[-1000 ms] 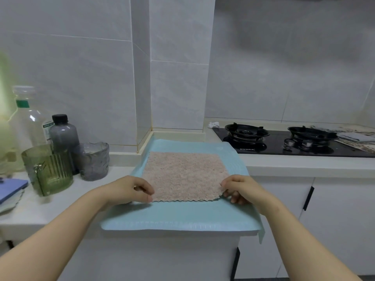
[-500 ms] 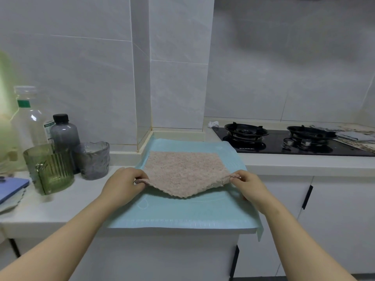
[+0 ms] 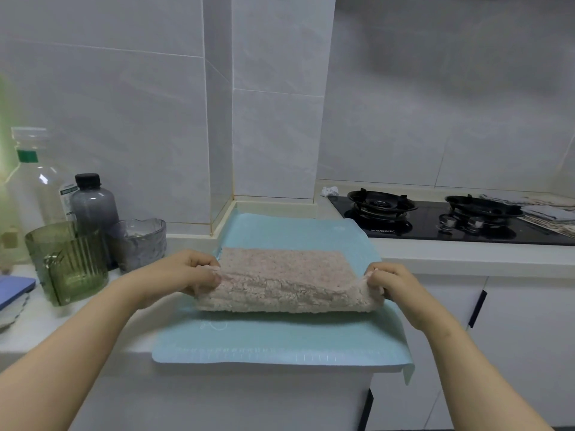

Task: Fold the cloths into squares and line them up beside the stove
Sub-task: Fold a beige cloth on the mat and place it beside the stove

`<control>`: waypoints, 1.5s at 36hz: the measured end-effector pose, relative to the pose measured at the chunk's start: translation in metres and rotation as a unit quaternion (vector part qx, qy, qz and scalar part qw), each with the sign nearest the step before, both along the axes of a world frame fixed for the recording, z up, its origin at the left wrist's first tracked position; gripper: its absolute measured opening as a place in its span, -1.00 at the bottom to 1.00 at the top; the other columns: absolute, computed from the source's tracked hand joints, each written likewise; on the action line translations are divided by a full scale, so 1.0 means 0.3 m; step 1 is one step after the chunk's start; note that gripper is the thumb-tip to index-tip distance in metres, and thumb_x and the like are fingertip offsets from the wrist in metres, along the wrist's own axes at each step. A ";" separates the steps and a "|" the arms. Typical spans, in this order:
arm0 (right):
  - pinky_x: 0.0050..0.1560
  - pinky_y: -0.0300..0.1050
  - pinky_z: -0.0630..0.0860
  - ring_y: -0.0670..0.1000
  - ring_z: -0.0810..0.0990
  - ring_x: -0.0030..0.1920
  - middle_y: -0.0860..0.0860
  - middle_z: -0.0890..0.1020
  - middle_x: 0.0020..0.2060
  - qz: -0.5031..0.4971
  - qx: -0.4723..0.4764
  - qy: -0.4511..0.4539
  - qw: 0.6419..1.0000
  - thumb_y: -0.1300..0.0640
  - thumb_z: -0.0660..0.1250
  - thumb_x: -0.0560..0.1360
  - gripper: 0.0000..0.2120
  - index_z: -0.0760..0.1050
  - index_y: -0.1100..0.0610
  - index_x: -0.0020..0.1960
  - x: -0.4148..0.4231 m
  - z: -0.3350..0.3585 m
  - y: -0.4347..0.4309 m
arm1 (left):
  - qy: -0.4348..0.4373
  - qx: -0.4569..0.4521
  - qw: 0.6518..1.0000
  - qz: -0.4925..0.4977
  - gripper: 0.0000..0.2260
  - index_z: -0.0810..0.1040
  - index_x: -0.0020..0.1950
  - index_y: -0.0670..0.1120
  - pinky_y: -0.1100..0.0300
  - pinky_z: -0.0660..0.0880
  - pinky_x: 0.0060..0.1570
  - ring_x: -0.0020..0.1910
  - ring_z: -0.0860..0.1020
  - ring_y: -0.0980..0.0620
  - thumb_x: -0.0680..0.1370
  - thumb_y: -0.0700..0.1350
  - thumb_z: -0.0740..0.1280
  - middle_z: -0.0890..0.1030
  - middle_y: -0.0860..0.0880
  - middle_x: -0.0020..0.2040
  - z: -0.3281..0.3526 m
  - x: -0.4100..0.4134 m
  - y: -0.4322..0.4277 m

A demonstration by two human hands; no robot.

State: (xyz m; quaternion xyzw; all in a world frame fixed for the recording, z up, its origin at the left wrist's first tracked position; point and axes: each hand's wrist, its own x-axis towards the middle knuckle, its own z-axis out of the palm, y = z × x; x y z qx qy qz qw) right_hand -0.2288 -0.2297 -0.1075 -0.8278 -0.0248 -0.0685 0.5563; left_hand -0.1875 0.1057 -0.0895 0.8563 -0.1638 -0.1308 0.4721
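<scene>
A fluffy pinkish-beige cloth [image 3: 286, 275] lies on a light blue mat [image 3: 273, 340] on the counter, left of the black gas stove [image 3: 435, 219]. Its near edge is lifted and curled over towards the far edge, half folded. My left hand [image 3: 183, 275] pinches the cloth's near left corner. My right hand [image 3: 392, 284] pinches the near right corner. Both corners are held a little above the mat. More cloths [image 3: 547, 209] lie in a loose pile at the stove's far right.
Left of the mat stand a green ribbed glass [image 3: 68, 262], a grey glass cup [image 3: 140, 244], a dark bottle [image 3: 93, 206] and a clear bottle [image 3: 31, 185]. A blue flat object [image 3: 12, 290] sits at the left edge. A small white crumpled scrap [image 3: 329, 191] lies behind the stove.
Both hands lifted the cloth's near edge off the mat and carried it away from me, so the flat cloth is now folding over itself.
</scene>
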 end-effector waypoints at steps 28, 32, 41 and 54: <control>-0.20 -0.10 0.41 0.13 0.50 -0.19 0.04 0.52 -0.31 -0.238 -0.194 0.053 0.950 0.12 0.15 0.55 -0.75 0.37 0.06 -0.30 0.499 -0.077 0.052 | -0.241 0.304 0.872 0.298 -0.86 0.44 -0.17 -0.08 0.19 0.29 -0.32 -0.20 0.43 -0.08 0.54 -0.17 0.13 0.53 -0.07 -0.14 -0.145 0.416 -0.176; -0.28 -0.15 0.28 0.10 0.46 -0.12 0.03 0.55 -0.15 -0.258 -0.269 0.040 0.927 0.11 0.16 0.55 -0.85 0.42 0.06 -0.18 0.502 -0.116 0.068 | -0.256 0.385 0.846 0.265 -0.82 0.48 0.04 -0.07 0.18 0.30 -0.29 -0.08 0.53 -0.09 0.57 -0.19 0.10 0.58 -0.05 -0.02 -0.168 0.419 -0.191; -0.21 -0.12 0.28 0.15 0.40 0.05 0.10 0.51 -0.05 -0.234 -0.339 0.050 0.910 0.10 0.10 0.56 -0.85 0.38 0.11 -0.10 0.524 -0.131 0.079 | -0.254 0.499 0.809 0.175 -0.77 0.37 0.21 -0.04 0.21 0.26 -0.32 0.06 0.51 -0.04 0.59 -0.17 0.05 0.50 -0.03 0.09 -0.183 0.436 -0.201; -0.15 -0.08 0.38 0.17 0.49 0.01 0.14 0.54 0.00 -0.215 -0.320 0.039 0.922 0.06 0.16 0.56 -0.86 0.36 0.10 -0.12 0.523 -0.136 0.065 | -0.227 0.457 0.832 0.215 -0.80 0.40 0.16 -0.11 0.18 0.33 -0.23 0.03 0.51 -0.06 0.59 -0.22 0.07 0.43 -0.07 0.13 -0.171 0.415 -0.207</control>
